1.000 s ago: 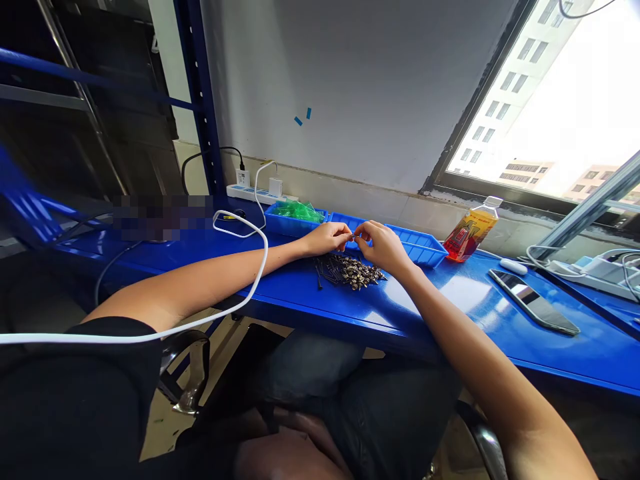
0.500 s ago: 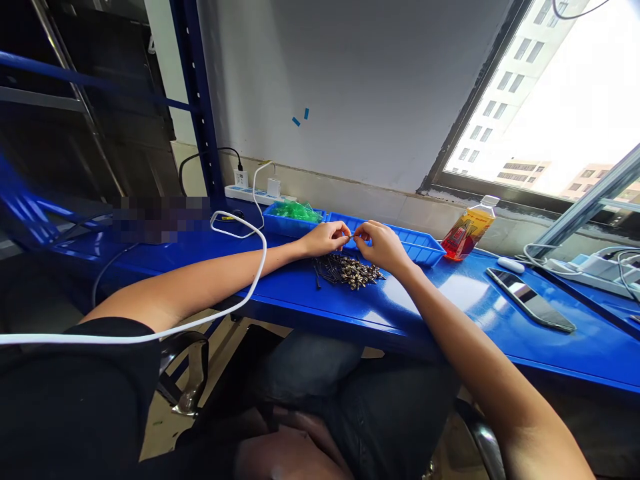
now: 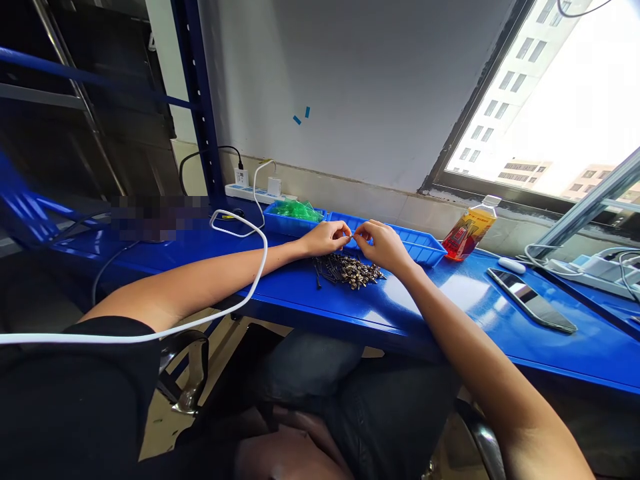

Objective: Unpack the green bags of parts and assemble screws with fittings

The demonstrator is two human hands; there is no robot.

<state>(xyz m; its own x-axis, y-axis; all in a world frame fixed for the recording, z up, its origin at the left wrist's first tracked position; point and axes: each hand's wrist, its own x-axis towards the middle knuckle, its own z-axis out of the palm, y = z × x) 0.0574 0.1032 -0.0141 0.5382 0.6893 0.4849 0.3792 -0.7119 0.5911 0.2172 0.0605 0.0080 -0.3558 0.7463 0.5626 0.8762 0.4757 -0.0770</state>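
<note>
My left hand [image 3: 327, 238] and my right hand [image 3: 381, 245] meet fingertip to fingertip over the blue table, both closed in a pinch. Between them is a tiny piece, mostly hidden by the fingers and too small to name. Just below lies a loose pile of small metal hardware [image 3: 356, 273]: dark screw-like pieces to the left, brass-coloured pieces to the right. Behind my hands stands a long blue plastic bin [image 3: 420, 248], partly covered by them. A smaller blue bin [image 3: 280, 225] at its left holds green plastic bags [image 3: 299, 211].
A drink bottle [image 3: 470, 230] stands right of the bins. Farther right lie a phone [image 3: 531, 300], a small white case [image 3: 511, 265] and a power strip with cables [image 3: 600, 268]. A white cable [image 3: 257, 270] crosses before my left forearm. Another power strip [image 3: 255, 194] sits by the wall.
Almost nothing differs. Both hands keep their place and pinch; the dark piece between the fingertips shows less than before.
</note>
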